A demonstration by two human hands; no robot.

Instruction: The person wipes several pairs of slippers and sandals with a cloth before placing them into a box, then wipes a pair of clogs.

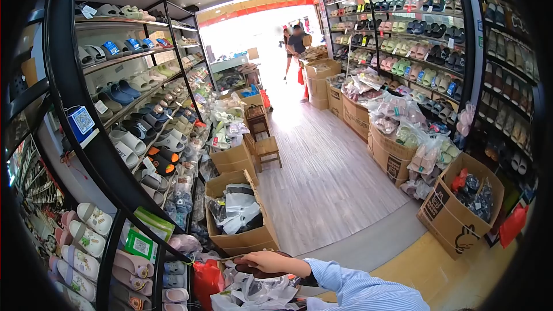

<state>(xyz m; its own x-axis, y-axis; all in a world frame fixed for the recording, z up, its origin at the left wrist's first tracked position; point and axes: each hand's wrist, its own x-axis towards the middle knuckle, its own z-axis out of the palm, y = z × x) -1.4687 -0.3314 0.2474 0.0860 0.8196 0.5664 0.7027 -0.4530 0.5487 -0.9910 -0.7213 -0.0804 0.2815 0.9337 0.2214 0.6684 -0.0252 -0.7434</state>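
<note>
My right hand (268,261) reaches in from the lower right, in a blue striped sleeve (357,288). Its fingers curl over the edge of a dark brown rounded thing (265,273), whose kind I cannot tell because the hand covers much of it. Just below lie crumpled clear plastic bags (253,294), and a red plastic bag (208,279) is to the left of them. My left hand is out of the picture.
An open carton (245,242) of bagged goods stands ahead, a wooden chair (266,151) beyond it. Slipper shelves (124,57) line both sides. More cartons (391,158) edge the wooden floor (314,190) on the right. Two people (297,40) stand near the bright doorway.
</note>
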